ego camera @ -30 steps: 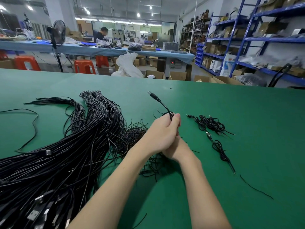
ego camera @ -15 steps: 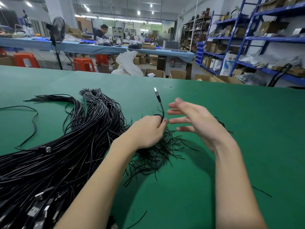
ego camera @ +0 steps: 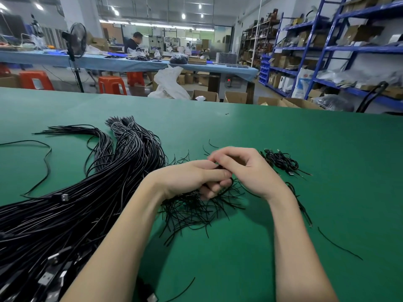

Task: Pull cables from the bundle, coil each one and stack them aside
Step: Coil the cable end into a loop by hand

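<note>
Where the two hands meet over the green table [ego camera: 283,214], a thin black cable [ego camera: 226,185] is gathered into a small coil, mostly hidden by fingers. The left hand [ego camera: 187,178] curls around it, and the right hand [ego camera: 246,168] bends its fingertips in to pinch it from above. Under them lies a scatter of short black ties [ego camera: 192,211]. The bundle [ego camera: 72,201] of long glossy black cables sprawls to the left; finished coils [ego camera: 281,161] sit just right.

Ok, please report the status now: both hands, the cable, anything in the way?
Left hand and right hand both gripping one black cable. Coiled cables piled at right. Loose ties under hands; nothing blocking.
</note>
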